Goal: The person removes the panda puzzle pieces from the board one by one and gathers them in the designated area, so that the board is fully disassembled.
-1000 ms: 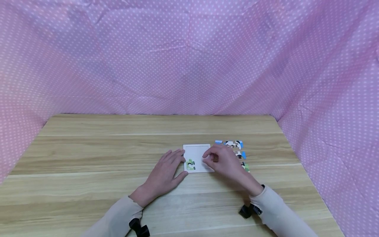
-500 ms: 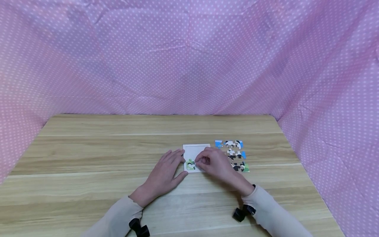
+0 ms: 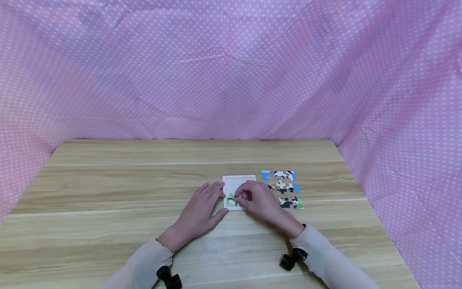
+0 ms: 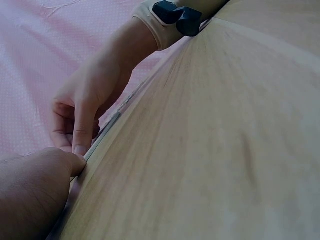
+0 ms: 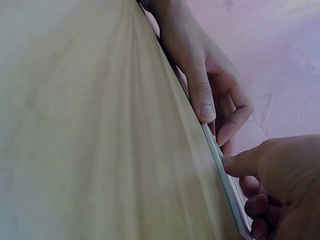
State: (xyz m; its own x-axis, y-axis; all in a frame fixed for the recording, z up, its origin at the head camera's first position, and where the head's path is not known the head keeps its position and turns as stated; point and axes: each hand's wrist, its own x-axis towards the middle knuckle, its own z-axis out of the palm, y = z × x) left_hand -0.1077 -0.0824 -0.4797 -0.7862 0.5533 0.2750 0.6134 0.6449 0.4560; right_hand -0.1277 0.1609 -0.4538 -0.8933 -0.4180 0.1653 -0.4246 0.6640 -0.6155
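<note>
A white puzzle tray [image 3: 240,177] lies flat on the table, with a green, black and white puzzle piece [image 3: 230,202] in its near left corner. My left hand [image 3: 200,208] rests beside it, fingers extended and fingertips at the tray's left edge. Over the tray, my right hand [image 3: 258,198] bends its thumb and index finger together in a pinch on a small puzzle piece, mostly hidden by the fingertips, right beside the corner piece. Low at the tray's edge, the right wrist view shows the left thumb [image 5: 207,112] touching it.
Several loose panda puzzle pieces [image 3: 280,186] lie in rows right of the tray, partly covered by the right hand. The wooden table [image 3: 144,160] ends at a pink dotted cloth [image 3: 216,80] behind and to the sides. Each wrist wears a small black camera [image 3: 288,261].
My right hand has moved left and slightly down across the tray to the corner piece, uncovering more loose pieces on the right. The left hand has stayed still.
</note>
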